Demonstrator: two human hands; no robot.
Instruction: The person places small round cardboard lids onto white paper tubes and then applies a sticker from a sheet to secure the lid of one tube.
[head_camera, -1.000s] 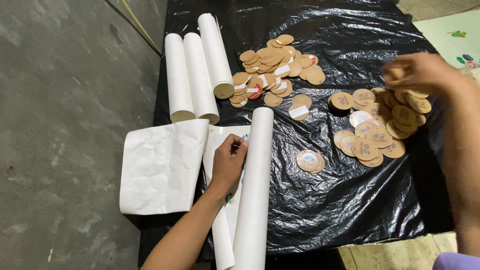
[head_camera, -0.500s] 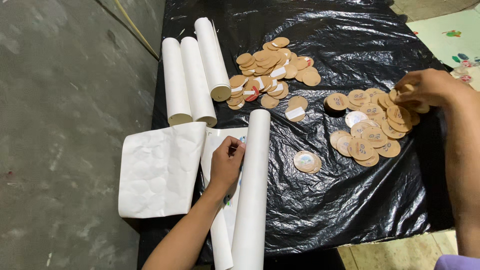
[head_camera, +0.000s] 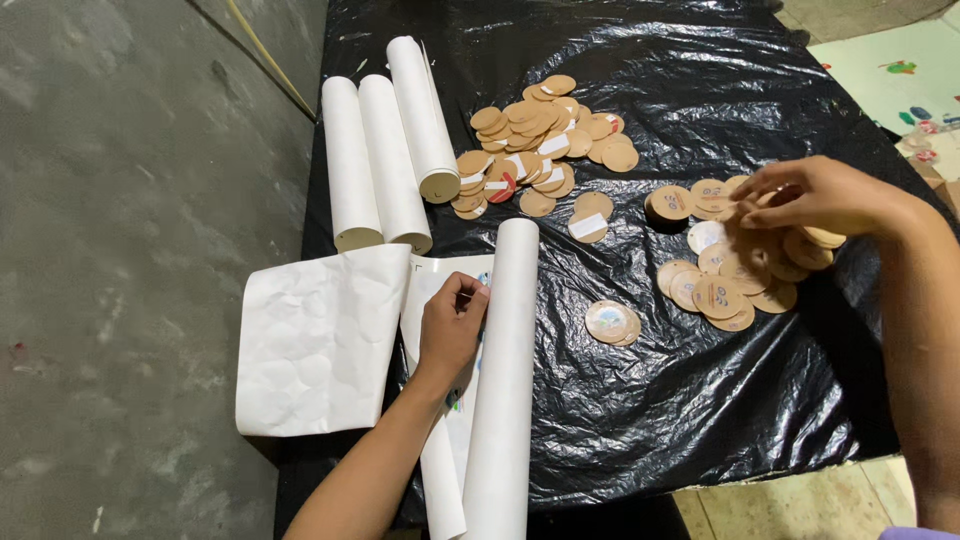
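Observation:
My left hand rests on a flat printed sheet beside a long white paper roll, fingers curled against the roll's side. My right hand reaches over a heap of brown cardboard discs at the right, fingertips pinched among them; whether a disc is held is unclear. One single disc lies apart between the roll and the heap. A second pile of discs, some with white and red tape, lies farther back.
Three closed white tubes lie side by side at the back left. A crumpled white sheet hangs over the left edge of the black plastic-covered table. Grey concrete floor lies left; a colourful mat lies right.
My right hand has moved left and down onto the disc heap. The left hand has stayed on the sheet by the roll.

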